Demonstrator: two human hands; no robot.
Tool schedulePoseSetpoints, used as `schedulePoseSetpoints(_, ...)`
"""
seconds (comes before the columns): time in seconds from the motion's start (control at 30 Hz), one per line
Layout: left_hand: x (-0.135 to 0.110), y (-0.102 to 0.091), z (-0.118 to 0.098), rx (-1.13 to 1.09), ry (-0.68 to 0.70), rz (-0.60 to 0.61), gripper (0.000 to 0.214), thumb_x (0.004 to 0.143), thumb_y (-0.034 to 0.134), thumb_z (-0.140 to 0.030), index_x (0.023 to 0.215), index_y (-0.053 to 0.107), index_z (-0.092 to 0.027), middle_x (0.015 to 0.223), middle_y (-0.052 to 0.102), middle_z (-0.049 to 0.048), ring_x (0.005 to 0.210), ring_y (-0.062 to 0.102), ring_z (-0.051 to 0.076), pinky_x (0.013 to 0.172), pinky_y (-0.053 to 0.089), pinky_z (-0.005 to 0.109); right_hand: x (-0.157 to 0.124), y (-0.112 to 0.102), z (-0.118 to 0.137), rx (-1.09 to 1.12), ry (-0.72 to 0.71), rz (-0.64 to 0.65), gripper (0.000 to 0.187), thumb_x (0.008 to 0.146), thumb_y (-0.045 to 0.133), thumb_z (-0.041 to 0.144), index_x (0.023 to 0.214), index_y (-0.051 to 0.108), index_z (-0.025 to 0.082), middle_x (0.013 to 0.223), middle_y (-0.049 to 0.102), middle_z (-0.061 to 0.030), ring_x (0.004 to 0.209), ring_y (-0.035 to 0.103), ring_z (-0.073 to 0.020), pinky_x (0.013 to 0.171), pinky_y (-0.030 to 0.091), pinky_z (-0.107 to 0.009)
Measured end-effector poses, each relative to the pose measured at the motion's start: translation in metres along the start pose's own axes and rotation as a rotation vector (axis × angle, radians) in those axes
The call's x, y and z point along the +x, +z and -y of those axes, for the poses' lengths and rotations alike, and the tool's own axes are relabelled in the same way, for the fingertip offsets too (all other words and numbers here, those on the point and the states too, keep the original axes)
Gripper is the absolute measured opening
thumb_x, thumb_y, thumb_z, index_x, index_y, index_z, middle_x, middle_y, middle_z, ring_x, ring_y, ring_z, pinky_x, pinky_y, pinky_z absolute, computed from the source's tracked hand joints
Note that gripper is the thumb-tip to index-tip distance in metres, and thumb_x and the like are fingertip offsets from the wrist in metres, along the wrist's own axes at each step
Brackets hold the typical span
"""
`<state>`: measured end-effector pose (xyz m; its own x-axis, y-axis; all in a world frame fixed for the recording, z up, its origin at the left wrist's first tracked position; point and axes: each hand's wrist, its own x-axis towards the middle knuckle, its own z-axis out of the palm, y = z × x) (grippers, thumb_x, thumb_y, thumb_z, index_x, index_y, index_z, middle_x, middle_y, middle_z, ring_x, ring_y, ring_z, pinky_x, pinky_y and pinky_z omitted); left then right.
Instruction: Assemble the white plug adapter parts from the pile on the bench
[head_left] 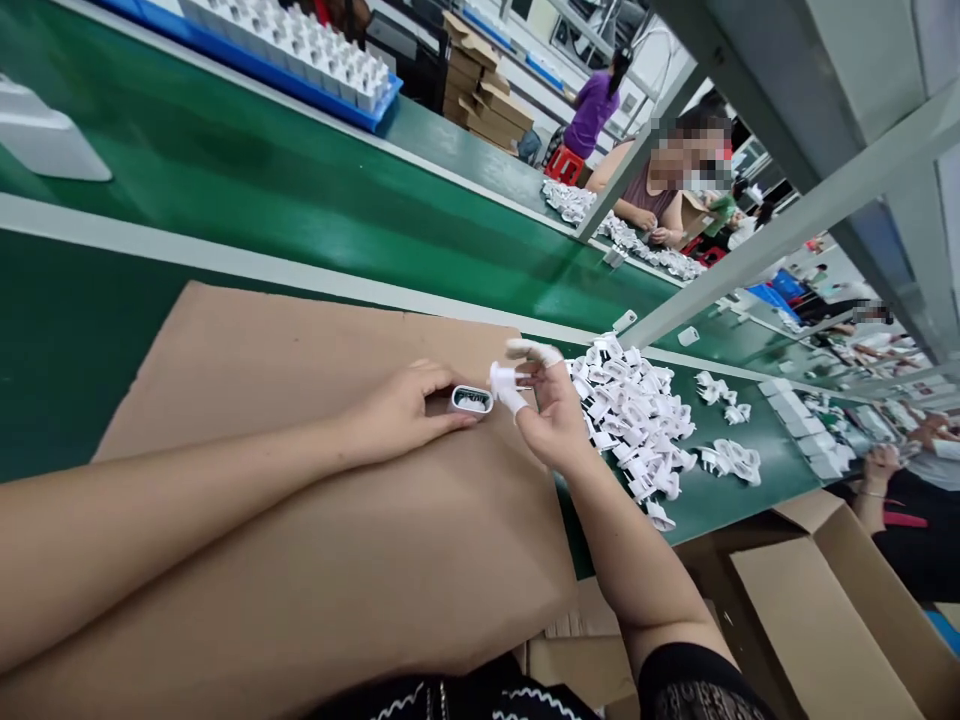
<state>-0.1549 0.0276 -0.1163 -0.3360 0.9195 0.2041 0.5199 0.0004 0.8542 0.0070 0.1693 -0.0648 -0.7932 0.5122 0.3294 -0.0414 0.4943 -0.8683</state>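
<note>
My left hand [401, 408] is closed around a white charger housing [487, 403] whose oval open end faces me; dark and white parts show inside it. Just right of the housing, my right hand [561, 412] pinches a white plug piece [501, 380] with metal pins pointing toward the palm. White covers sit on some fingertips of the right hand. The plug piece is close to the opening; whether the two touch I cannot tell. Beneath both hands lies a brown cardboard sheet [315, 560]. A pile of white plug pieces [634, 415] lies beyond my right hand.
A green conveyor belt [315, 215] with a pale rail runs along the far side. White housings stand in a blue tray [367, 115]. A metal post [697, 280] rises behind the pile. Open cardboard boxes [817, 610] stand at lower right. Co-workers sit across the belt and to the right.
</note>
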Motion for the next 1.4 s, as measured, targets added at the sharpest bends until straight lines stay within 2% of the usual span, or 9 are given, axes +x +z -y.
schedulePoseSetpoints(0.1, 0.001, 0.001, 0.003, -0.008, 0.007, -0.008, 0.047, 0.081, 0.07, -0.066, 0.108, 0.077, -0.028, 0.103, 0.075, 0.0069, 0.103, 0.065, 0.032, 0.092, 0.052, 0.044, -0.002, -0.002, 0.005, -0.136, -0.074, -0.009, 0.032, 0.088, 0.073, 0.027, 0.118, 0.065, 0.025, 0.115, 0.071, -0.0067, 0.098, 0.067, -0.0177, 0.089, 0.055, -0.034)
schedulePoseSetpoints(0.17, 0.001, 0.001, 0.003, -0.018, 0.015, -0.005, 0.046, 0.081, 0.07, -0.066, 0.106, 0.077, -0.028, 0.099, 0.074, 0.0066, 0.101, 0.065, 0.031, 0.089, 0.052, 0.043, -0.002, 0.0, 0.007, -0.214, -0.109, 0.047, 0.024, 0.088, 0.071, 0.024, 0.112, 0.068, 0.024, 0.107, 0.073, -0.0053, 0.095, 0.067, -0.018, 0.087, 0.055, -0.034)
schedulePoseSetpoints(0.27, 0.001, -0.001, 0.002, -0.033, 0.031, 0.009, 0.045, 0.083, 0.067, -0.067, 0.104, 0.078, -0.028, 0.099, 0.073, 0.0067, 0.102, 0.064, 0.032, 0.088, 0.052, 0.043, -0.001, 0.005, 0.006, -0.292, -0.143, 0.142, 0.025, 0.09, 0.068, 0.023, 0.115, 0.071, 0.025, 0.107, 0.075, -0.0044, 0.094, 0.067, -0.0184, 0.09, 0.055, -0.036)
schedulePoseSetpoints(0.47, 0.001, -0.003, 0.002, -0.026, 0.032, 0.023, 0.047, 0.083, 0.067, -0.069, 0.102, 0.078, -0.027, 0.098, 0.073, 0.0073, 0.102, 0.064, 0.032, 0.091, 0.052, 0.044, -0.004, 0.012, 0.002, -0.375, -0.165, 0.056, 0.023, 0.092, 0.065, 0.027, 0.113, 0.074, 0.027, 0.104, 0.075, -0.0046, 0.096, 0.069, -0.0213, 0.094, 0.055, -0.039)
schedulePoseSetpoints(0.93, 0.001, -0.006, -0.004, -0.025, 0.05, 0.062, 0.043, 0.086, 0.066, -0.061, 0.102, 0.074, -0.022, 0.097, 0.072, 0.0071, 0.101, 0.062, 0.029, 0.089, 0.047, 0.041, -0.005, 0.012, -0.001, -0.594, -0.317, 0.083, 0.03, 0.086, 0.061, 0.013, 0.111, 0.074, 0.025, 0.102, 0.077, -0.0053, 0.096, 0.069, -0.0234, 0.088, 0.057, -0.039)
schedulePoseSetpoints(1.1, 0.002, -0.004, -0.003, -0.011, 0.043, 0.044, 0.042, 0.084, 0.068, -0.061, 0.096, 0.074, -0.022, 0.093, 0.071, 0.0064, 0.096, 0.062, 0.028, 0.084, 0.047, 0.039, -0.001, 0.014, 0.005, -0.678, -0.243, 0.148, 0.037, 0.077, 0.059, 0.008, 0.108, 0.073, 0.023, 0.099, 0.076, -0.0053, 0.094, 0.068, -0.0241, 0.086, 0.054, -0.038)
schedulePoseSetpoints(1.2, 0.001, -0.002, -0.003, -0.014, 0.025, 0.017, 0.041, 0.081, 0.07, -0.061, 0.095, 0.074, -0.023, 0.092, 0.071, 0.0057, 0.095, 0.063, 0.028, 0.084, 0.047, 0.038, 0.001, 0.014, 0.009, -0.714, -0.191, 0.184, 0.039, 0.073, 0.059, 0.007, 0.106, 0.073, 0.022, 0.102, 0.077, -0.0051, 0.097, 0.069, -0.0249, 0.09, 0.051, -0.04)
schedulePoseSetpoints(1.3, 0.0, -0.002, -0.004, -0.014, 0.005, 0.002, 0.039, 0.081, 0.07, -0.061, 0.095, 0.076, -0.024, 0.091, 0.072, 0.0046, 0.096, 0.063, 0.028, 0.083, 0.048, 0.038, 0.001, 0.015, 0.006, -0.757, -0.204, 0.155, 0.037, 0.072, 0.06, 0.007, 0.103, 0.073, 0.023, 0.098, 0.076, -0.0039, 0.096, 0.068, -0.0253, 0.097, 0.047, -0.043)
schedulePoseSetpoints(1.4, 0.0, -0.002, -0.005, -0.008, -0.012, 0.004, 0.04, 0.081, 0.07, -0.063, 0.093, 0.077, -0.025, 0.093, 0.072, 0.0048, 0.097, 0.064, 0.029, 0.084, 0.048, 0.039, 0.001, 0.015, -0.003, -0.644, -0.262, 0.13, 0.033, 0.075, 0.06, 0.01, 0.101, 0.073, 0.025, 0.094, 0.075, -0.0013, 0.094, 0.068, -0.022, 0.109, 0.04, -0.044)
